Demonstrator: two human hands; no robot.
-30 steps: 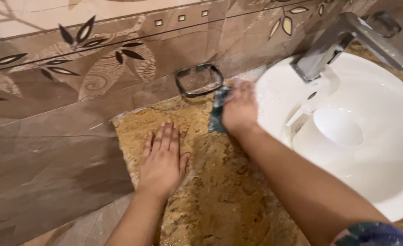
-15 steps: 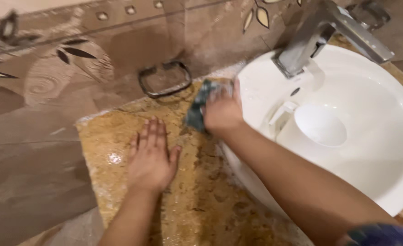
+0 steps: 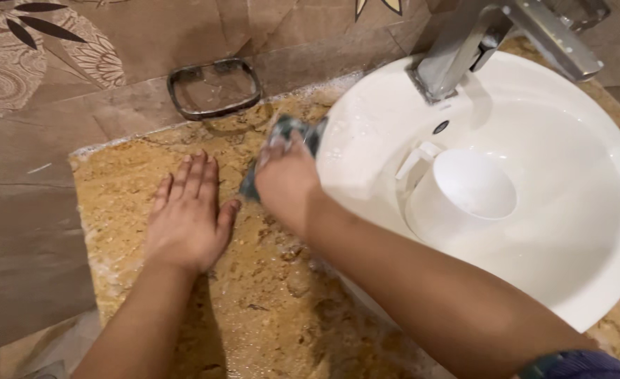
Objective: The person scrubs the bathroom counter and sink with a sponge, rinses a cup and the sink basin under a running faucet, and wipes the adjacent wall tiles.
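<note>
While your right hand (image 3: 287, 181) grips the dark scrubber (image 3: 282, 140) on the wet counter (image 3: 268, 295) beside the basin (image 3: 569, 210), its fingers hide most of it. Your left hand (image 3: 187, 217) lies flat, fingers spread. A mug (image 3: 461, 196) sits under the tap (image 3: 478, 35).

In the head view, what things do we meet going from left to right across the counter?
Left hand flat on the counter → right hand gripping a green scrub pad → white mug lying in the sink.
</note>
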